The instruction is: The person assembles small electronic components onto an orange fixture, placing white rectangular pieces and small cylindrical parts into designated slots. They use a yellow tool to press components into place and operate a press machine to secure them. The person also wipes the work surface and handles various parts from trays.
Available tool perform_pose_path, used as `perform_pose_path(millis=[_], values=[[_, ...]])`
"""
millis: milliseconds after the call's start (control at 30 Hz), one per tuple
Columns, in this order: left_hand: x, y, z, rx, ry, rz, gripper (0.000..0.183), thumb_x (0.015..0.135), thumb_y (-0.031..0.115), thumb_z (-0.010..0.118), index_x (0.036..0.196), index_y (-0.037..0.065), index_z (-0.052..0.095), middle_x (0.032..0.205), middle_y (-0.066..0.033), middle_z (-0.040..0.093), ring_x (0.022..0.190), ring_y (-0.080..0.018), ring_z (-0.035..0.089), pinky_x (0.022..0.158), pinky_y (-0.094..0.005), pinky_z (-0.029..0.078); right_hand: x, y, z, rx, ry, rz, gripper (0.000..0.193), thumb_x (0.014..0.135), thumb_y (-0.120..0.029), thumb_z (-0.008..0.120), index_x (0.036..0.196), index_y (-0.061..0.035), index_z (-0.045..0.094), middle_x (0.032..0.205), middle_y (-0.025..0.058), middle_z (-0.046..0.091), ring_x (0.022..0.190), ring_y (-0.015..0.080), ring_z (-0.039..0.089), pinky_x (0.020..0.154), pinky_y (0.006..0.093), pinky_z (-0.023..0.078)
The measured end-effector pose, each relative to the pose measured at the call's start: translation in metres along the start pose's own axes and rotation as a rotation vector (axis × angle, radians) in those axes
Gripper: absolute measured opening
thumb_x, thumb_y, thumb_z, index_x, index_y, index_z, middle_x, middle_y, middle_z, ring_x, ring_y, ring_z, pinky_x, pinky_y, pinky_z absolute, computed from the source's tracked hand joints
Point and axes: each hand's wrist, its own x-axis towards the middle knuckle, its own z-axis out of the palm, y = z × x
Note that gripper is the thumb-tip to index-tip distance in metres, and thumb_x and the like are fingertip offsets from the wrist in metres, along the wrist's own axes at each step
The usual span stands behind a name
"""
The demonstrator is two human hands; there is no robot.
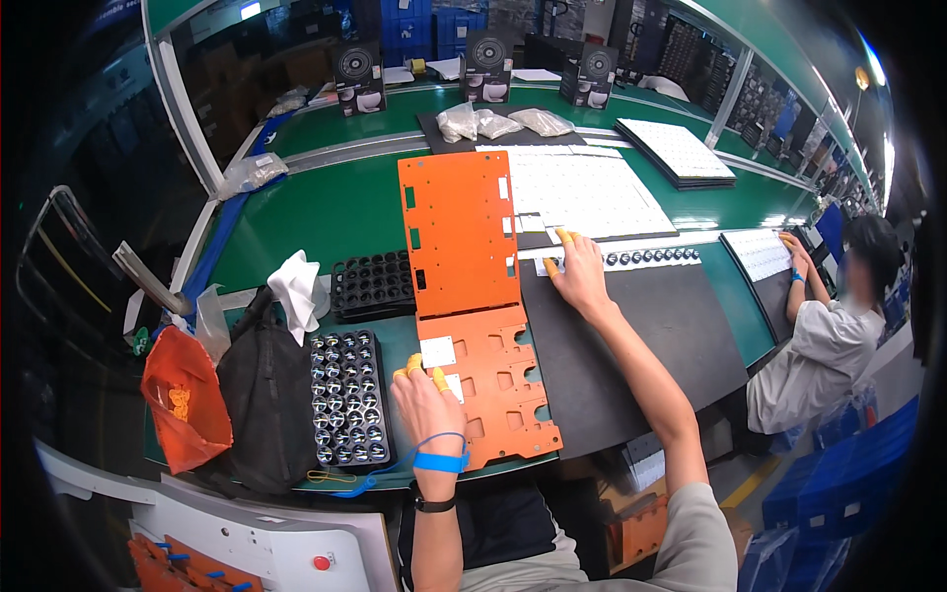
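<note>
A green counter (326,212) carries a long orange jig plate (464,247), stiff, flat and likely light; best held by its edges. At its near end the left hand (426,395) pinches a small white square (437,351). Right of the plate, the right hand (577,274) presses flat, fingers spread, on a strip of small lenses (641,258).

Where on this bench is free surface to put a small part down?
The dark mat is bare between the right hand and the bench's near edge. Green surface left of the tall orange plate is free. Near the left hand, trays and a black bag crowd it.
</note>
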Motion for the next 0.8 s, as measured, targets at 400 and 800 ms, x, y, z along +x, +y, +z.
perform_pose_path(millis=[400, 800], values=[[0.022, -0.001, 0.008, 0.023, 0.039, -0.087, 0.022, 0.098, 0.02, 0.054, 0.099, -0.002, 0.055, 0.096, -0.0251, 0.062, 0.083, -0.0452, 0.064, 0.072, -0.0525, 0.051, -0.022, 0.003, 0.008, 0.21, 0.113, -0.045, 0.041, 0.083, -0.005, 0.07, 0.123, -0.0014, 0.06, 0.119, 0.0163, 0.061, 0.111, 0.0345, 0.055, 0.099, 0.0444, 0.042], [0.011, -0.003, -0.006, -0.128, 0.044, -0.099, 0.025, 0.088, 0.012, 0.068, 0.105, -0.004, 0.058, 0.095, -0.0232, 0.062, 0.084, -0.0415, 0.063, 0.073, -0.048, 0.05, -0.025, -0.002, 0.004, 0.282, 0.126, -0.093, 0.036, 0.083, -0.005, 0.069, 0.119, -0.0011, 0.061, 0.118, 0.0144, 0.062, 0.111, 0.0323, 0.055, 0.099, 0.0435, 0.041]])
